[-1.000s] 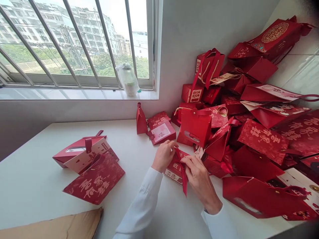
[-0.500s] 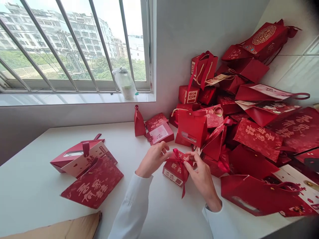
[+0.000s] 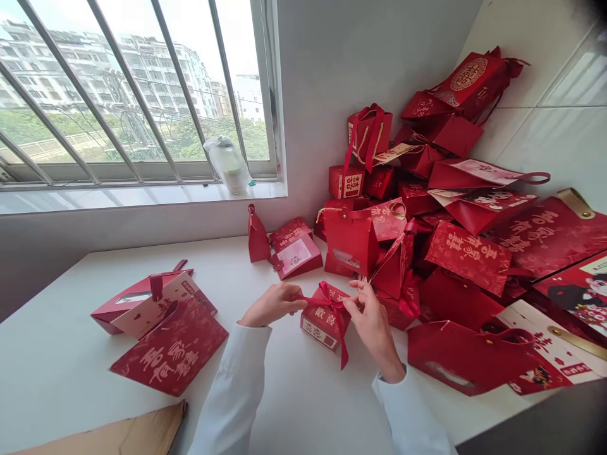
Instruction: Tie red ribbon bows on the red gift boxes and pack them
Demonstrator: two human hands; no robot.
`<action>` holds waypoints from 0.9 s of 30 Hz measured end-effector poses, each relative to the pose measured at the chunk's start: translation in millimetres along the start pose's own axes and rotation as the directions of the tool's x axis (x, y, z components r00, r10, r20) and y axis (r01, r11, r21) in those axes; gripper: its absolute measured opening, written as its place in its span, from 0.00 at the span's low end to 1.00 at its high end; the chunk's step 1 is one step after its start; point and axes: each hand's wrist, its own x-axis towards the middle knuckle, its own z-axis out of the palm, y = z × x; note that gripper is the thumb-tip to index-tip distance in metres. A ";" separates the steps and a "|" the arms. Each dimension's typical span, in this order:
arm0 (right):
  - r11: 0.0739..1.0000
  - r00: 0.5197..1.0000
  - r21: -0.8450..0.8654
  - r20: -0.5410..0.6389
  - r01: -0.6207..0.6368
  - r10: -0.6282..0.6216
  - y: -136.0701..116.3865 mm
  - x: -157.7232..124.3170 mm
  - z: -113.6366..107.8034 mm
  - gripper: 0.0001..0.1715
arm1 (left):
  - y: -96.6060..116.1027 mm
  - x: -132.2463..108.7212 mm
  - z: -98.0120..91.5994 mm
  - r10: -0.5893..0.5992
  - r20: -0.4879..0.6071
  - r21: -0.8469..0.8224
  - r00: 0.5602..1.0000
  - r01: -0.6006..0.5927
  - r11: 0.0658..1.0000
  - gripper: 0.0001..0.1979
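A small red gift box [image 3: 321, 321] with gold characters stands on the white table [image 3: 61, 354] in front of me. A red ribbon [image 3: 332, 302] runs over its top, and one tail hangs down its front. My left hand [image 3: 271, 304] pinches the ribbon end at the box's left side. My right hand [image 3: 370, 319] pinches the ribbon at the box's right top. Both hands are closed on the ribbon.
A big heap of red gift bags and boxes [image 3: 455, 240] fills the right corner against the tiled wall. Flat red bags [image 3: 161, 328] lie at the left. Brown cardboard [image 3: 118, 436] sits at the near left edge. A wrapped bottle [image 3: 228, 165] stands on the windowsill.
Both hands and the box have shifted left. The left hand has pulled the ribbon end out to the left, and a bow now sits on the box top. The camera has turned rightwards.
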 end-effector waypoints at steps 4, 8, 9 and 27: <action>0.999 1.000 -0.054 -0.025 0.004 -0.006 -7.0 -0.3 3.1 0.19 | -2.6 2.0 1.7 -0.079 0.052 -0.035 0.996 0.081 0.996 0.11; 0.998 0.999 -0.055 -0.019 0.031 -0.032 -8.9 0.6 1.7 0.20 | -2.2 -1.8 8.2 -0.140 -0.012 0.005 0.990 0.140 0.990 0.10; 0.999 1.000 -0.024 -0.011 0.029 -0.029 -7.5 1.4 0.4 0.21 | -1.1 -4.1 11.5 -0.142 -0.055 0.020 0.988 0.144 0.989 0.10; 0.998 0.990 0.065 0.144 -0.010 0.000 0.7 12.2 0.1 0.12 | 8.2 -9.1 79.4 0.043 -0.576 -0.069 0.816 -0.101 0.993 0.07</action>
